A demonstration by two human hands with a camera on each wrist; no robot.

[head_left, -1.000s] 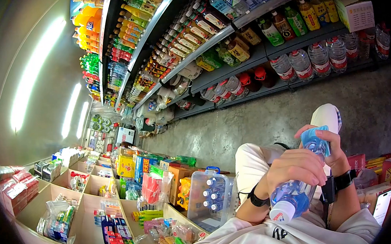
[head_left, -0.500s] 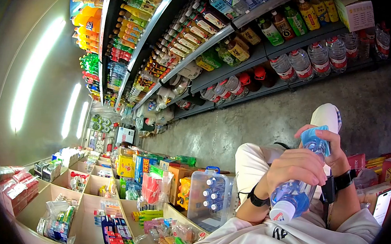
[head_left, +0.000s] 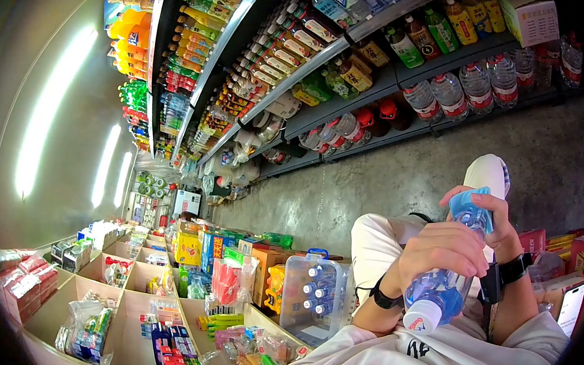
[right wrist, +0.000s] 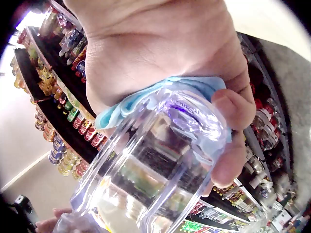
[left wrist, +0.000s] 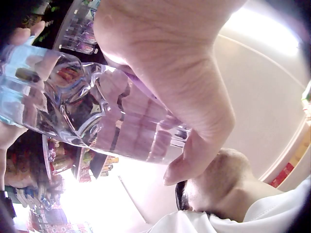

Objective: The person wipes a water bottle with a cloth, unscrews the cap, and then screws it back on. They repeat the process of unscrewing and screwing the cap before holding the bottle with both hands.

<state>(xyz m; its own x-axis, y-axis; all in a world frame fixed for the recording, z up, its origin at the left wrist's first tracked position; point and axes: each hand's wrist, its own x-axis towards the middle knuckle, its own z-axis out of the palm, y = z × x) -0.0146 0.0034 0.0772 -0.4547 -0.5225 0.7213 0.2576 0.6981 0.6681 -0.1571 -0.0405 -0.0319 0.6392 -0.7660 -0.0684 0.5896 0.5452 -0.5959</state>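
A clear plastic water bottle [head_left: 437,294] with a white cap [head_left: 422,317] and blue label lies tilted across the person's lap, cap toward the body. My left hand [head_left: 443,249] grips it around the middle, fingers wrapped over the top. At the far end, my right hand [head_left: 499,217] holds a light blue cloth [head_left: 468,201] around the bottle's base. The right wrist view shows the folded cloth [right wrist: 146,99] between palm and bottle, with fingers curled at the base's edge. In the left wrist view the bottle's clear wall [left wrist: 92,111] runs from palm to cloth.
To the left stands a clear plastic bin [head_left: 327,327] with several small capped bottles [head_left: 321,292]. Beside it, wooden compartments [head_left: 121,326] hold packaged goods. Drink shelves [head_left: 367,87] line the far side across the grey floor [head_left: 307,202]. A lit phone [head_left: 572,309] lies at right.
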